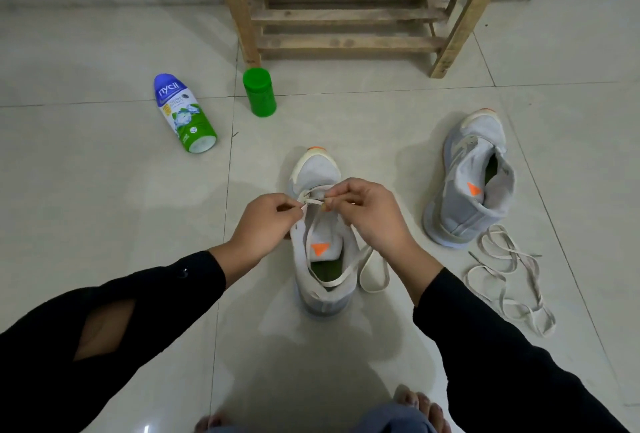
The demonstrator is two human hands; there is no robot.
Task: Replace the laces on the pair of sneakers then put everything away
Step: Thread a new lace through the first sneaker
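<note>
Grey sneaker (322, 245) stands on tiled floor (104, 207), toe pointing away. Left hand (263, 224) and right hand (367, 214) both pinch its cream lace (312, 202) over the front eyelets, fingers curled. Second sneaker (467, 183) sits to the right, loose lace (509, 271) by its heel

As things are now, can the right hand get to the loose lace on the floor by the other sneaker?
Probably yes, once it lets go: the right hand now pinches the threaded lace on the near sneaker. The loose lace lies uncovered on the floor close by, by the other sneaker.
</note>
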